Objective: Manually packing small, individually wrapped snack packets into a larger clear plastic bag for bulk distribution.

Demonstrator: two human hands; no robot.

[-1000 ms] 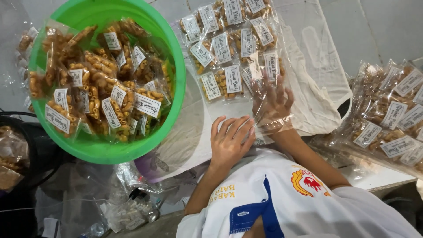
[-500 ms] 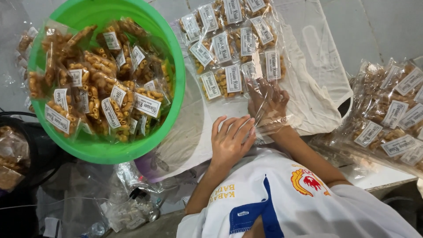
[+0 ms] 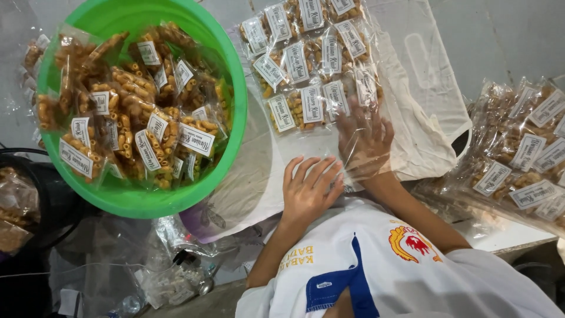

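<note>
A large clear plastic bag (image 3: 306, 141) lies on white cloth, filled with rows of small labelled packets of golden-brown snacks (image 3: 311, 105). My right hand (image 3: 366, 138) is inside this bag with fingers spread, its tips against the nearest row of packets. My left hand (image 3: 309, 189) lies flat on the bag's near end, fingers apart, pressing the plastic down. A green plastic basin (image 3: 229, 159) at the left holds a heap of the same snack packets (image 3: 141, 123).
More filled clear bags of packets (image 3: 524, 153) lie at the right on a pale surface. White cloth (image 3: 424, 123) spreads under the work area. A dark container (image 3: 53, 206) sits at the lower left, with crumpled empty plastic bags (image 3: 170, 277) below the basin.
My right hand has shifted only slightly inside the clear bag, nudging the nearest packets. My left hand stays flat in the same spot.
</note>
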